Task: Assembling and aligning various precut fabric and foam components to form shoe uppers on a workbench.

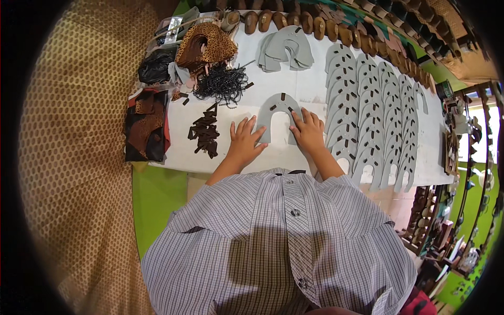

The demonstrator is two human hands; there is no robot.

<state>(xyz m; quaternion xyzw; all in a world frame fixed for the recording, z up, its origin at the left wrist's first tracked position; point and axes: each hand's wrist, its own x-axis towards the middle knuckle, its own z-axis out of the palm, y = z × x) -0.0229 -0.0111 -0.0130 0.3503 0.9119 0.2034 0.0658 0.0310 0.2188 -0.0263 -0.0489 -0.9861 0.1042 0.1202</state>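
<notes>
A grey U-shaped piece point(266, 112) lies flat on the white table in front of me, its curve pointing away. Small dark brown strips sit on it: one at the top of the curve, one on the left side, one on the right. My left hand point(244, 140) has its fingers spread beside the left leg, fingertips at the edge. On the right leg lies my right hand point(308, 130), fingers stretched out, the index fingertip by the right strip. A loose pile of dark brown strips point(203, 132) lies left of my left hand.
Overlapping rows of grey U-shaped pieces point(370, 113) cover the right side. A stack of them point(273, 50) lies at the back. Black cords point(223, 86), leopard-print pieces point(215, 44) and a dark bundle point(146, 126) are at left. Wooden shoe lasts point(319, 27) line the far edge.
</notes>
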